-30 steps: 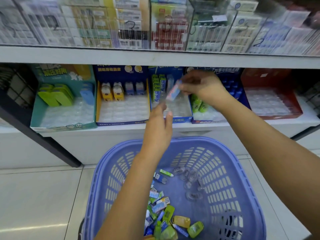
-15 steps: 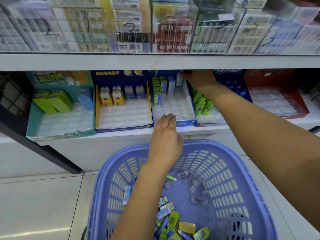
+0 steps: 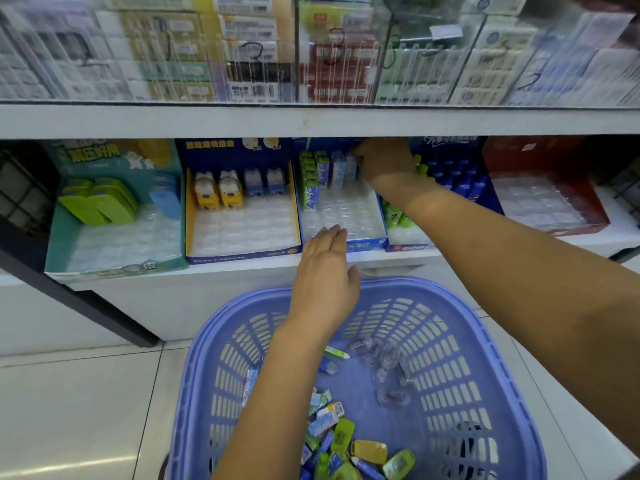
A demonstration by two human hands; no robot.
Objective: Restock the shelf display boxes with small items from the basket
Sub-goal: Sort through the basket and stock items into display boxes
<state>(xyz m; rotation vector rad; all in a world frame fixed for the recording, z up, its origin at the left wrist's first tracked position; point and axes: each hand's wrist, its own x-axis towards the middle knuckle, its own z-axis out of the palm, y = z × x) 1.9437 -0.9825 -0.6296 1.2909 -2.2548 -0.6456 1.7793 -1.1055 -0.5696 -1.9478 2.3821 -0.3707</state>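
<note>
Evidently steadying the display box (image 3: 367, 242), the left hand (image 3: 323, 273) lies wide-gripped on its rim; the right hand (image 3: 382, 161), among back-row packs (image 3: 337, 169), hides its grip.

Below the left hand (image 3: 325, 275), the basket (image 3: 491, 327) is slotted lilac plastic with a dull sheen. At its fingertips the display box (image 3: 367, 244) is glossy printed cardboard, lined with a clear, shiny moulded plastic tray (image 3: 346, 209). Above the right hand (image 3: 382, 161) the shelf edge (image 3: 207, 121) is smooth matt white, under a transparent panel (image 3: 173, 57). Down to the left hand's left, the floor tiles (image 3: 69, 410) are polished and reflective.
</note>
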